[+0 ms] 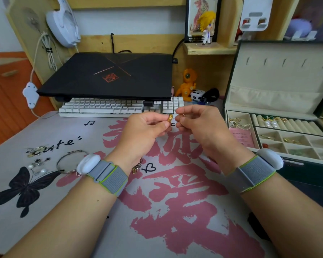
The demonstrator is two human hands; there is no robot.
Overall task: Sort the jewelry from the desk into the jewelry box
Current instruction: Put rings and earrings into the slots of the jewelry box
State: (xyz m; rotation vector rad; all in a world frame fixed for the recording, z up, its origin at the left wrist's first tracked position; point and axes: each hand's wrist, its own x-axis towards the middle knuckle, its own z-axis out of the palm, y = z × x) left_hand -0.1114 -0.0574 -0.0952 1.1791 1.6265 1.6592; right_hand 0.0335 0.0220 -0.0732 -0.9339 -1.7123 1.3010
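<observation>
Two hands above the counter (45, 211), left hand (144, 131) pinching one gold ring (169, 118), right hand (198, 123) pinching one thin ring (182, 115), one open jewelry box (280, 101) at the right edge, one bangle (67, 162) lying left.

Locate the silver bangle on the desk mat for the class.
In the head view the silver bangle lies on the desk mat's left side, just beyond the left wrist and right of the loose pearl earrings.

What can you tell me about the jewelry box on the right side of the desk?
The jewelry box is dark green outside, lined in cream fabric. Its lid stands open, with a row of hooks and a pocket inside. The tray has a ring-roll section holding pearl earrings and small square compartments with gold pieces. It sits on the desk's right edge; neither hand touches it.
</observation>
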